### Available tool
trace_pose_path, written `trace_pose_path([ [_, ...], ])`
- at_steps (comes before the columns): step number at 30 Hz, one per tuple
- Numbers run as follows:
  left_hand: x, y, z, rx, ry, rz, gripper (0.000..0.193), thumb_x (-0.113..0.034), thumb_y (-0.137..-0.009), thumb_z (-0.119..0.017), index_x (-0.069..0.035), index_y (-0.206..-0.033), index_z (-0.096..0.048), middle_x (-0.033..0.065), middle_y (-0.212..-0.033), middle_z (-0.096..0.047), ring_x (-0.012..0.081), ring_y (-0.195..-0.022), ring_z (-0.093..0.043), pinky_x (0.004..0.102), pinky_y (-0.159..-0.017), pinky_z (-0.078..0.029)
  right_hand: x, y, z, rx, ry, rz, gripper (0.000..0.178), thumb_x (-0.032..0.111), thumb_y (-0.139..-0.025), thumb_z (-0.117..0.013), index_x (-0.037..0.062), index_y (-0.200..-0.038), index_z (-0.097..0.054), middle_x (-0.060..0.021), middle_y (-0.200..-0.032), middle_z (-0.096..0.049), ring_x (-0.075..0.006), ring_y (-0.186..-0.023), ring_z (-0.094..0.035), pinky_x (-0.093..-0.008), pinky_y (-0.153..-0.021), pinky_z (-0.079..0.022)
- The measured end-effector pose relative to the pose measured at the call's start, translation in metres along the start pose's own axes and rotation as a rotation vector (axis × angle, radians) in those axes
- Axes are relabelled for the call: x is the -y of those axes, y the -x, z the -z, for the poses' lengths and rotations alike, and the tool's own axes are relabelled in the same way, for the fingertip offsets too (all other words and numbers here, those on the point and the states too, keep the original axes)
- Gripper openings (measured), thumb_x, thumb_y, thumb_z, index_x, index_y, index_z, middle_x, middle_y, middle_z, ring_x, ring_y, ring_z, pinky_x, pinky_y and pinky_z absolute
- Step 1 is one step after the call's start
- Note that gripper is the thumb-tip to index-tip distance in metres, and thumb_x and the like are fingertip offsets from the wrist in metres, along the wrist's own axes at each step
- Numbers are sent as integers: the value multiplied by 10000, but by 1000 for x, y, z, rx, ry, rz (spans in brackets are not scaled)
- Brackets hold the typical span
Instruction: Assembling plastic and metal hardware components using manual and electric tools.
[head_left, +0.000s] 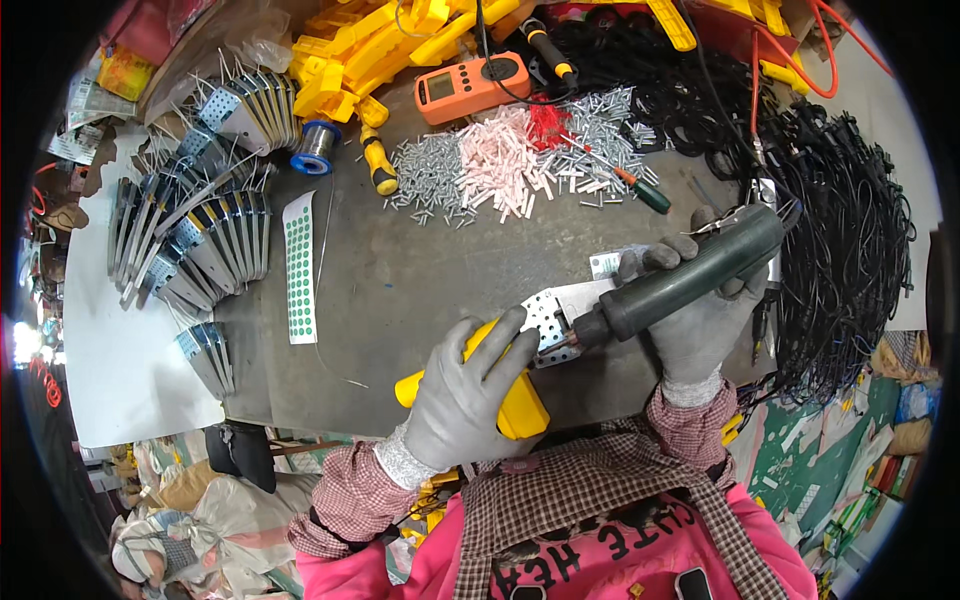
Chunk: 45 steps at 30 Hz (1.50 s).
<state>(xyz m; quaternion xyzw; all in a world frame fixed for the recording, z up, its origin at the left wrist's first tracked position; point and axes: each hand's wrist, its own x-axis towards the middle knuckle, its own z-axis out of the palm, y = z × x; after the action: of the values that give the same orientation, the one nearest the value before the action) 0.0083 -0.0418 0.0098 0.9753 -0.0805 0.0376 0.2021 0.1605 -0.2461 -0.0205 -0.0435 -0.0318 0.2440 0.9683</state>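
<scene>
"Firstly, state the hands and the workpiece."

"The gloved left hand (465, 385) is clamped on a yellow plastic housing (520, 408), lower centre of the frame. The gloved right hand (700, 320) is closed around a dark green power driver (690, 275), right of centre, its tip pointing left and down at a perforated metal plate (548, 318) beside the left fingertips."

"Is the tip seated?"

"Cannot tell; the contact is too small to judge. The work appears to be driving a fastening there."

"Recommendation?"

"Align the driver with the hole before applying power, press steadily, and brace the housing so it cannot twist. Left fingertips sit close to the tip; I would move them clear."

"Edges and room?"

"The bench's (400, 300) near edge runs just behind the housing, so support should not slip that way. Bare surface lies left of centre, as far as the green-dotted sheet (300, 270). At the right, black cables (840, 220) crowd the driver's rear end: limited swing, possible snagging. Above centre, the green-handled screwdriver (650, 193) and loose screws (430, 180) restrict upward travel."
</scene>
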Motion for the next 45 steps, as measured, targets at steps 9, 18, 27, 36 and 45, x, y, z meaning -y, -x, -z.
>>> trace_pose_path([
  [9,2,-1,-5,-36,15,-12,915,-344,-438,-854,-64,-1264,-578,110,-1359,-516,375,-1145,-507,463,-946,-460,-18,-6,19,-95,-108,83,451,534,-913,-612,94,-964,-524,7,-745,-377,-153,-713,-433,-355,-782,-412],
  [18,2,-2,-2,5,-8,-9,956,-362,-408,-863,-69,-1271,-574,104,-1367,-505,365,-1158,-494,457,-940,-459,-18,-10,5,-267,94,141,384,453,-937,-616,89,-988,-503,5,-739,-407,-144,-709,-447,-334,-755,-427],
  [27,-1,-5,3,40,-18,0,875,-375,-441,-875,-82,-1216,-597,141,-1348,-513,379,-1147,-489,484,-957,-461,-28,-38,-8,-359,218,180,392,459,-958,-598,90,-1037,-491,17,-770,-441,-112,-720,-491,-321,-775,-475],
  [36,0,-6,3,28,19,3,883,-377,-426,-886,-81,-1208,-606,149,-1352,-503,380,-1152,-487,478,-955,-465,-32,-38,-10,-344,211,169,390,454,-943,-625,99,-1050,-508,20,-762,-432,-112,-722,-489,-324,-780,-472],
  [45,-6,6,1,19,-25,87,913,-437,-432,-903,-145,-1257,-645,275,-1410,-430,434,-1188,-469,498,-1019,-429,-30,-37,-1,-286,72,136,363,467,-940,-626,126,-1022,-533,18,-782,-464,-120,-715,-505,-340,-768,-473],
])
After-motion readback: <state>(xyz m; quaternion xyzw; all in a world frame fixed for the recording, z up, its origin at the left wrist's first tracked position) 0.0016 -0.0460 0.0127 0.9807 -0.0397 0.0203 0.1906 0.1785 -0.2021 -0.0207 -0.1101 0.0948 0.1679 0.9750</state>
